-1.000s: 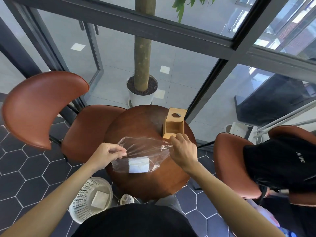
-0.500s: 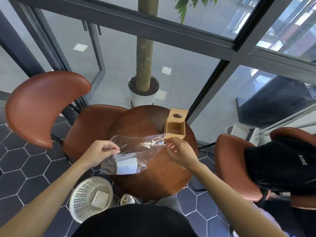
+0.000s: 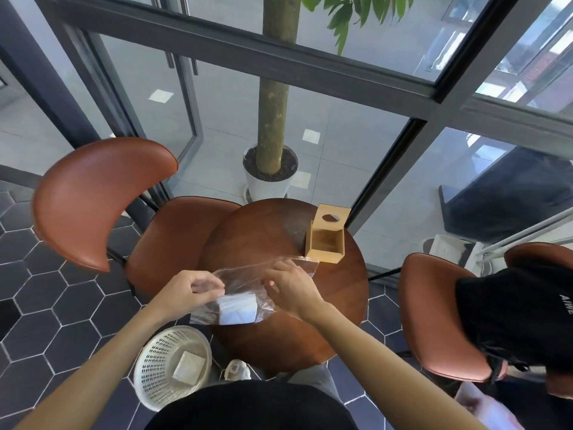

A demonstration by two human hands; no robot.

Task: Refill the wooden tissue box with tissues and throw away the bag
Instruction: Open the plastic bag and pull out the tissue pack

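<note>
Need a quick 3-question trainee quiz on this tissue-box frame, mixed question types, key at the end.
1. True or false: the tissue stack is already inside the wooden tissue box.
2. Multiple choice: the white basket sits A) on the round table, B) on the floor beside the table, C) on the brown chair.
3. Fill in: both the left hand and the right hand hold the clear plastic ____.

Key: 1 false, the stack is in the bag and the box is empty; 2 B; 3 bag.
</note>
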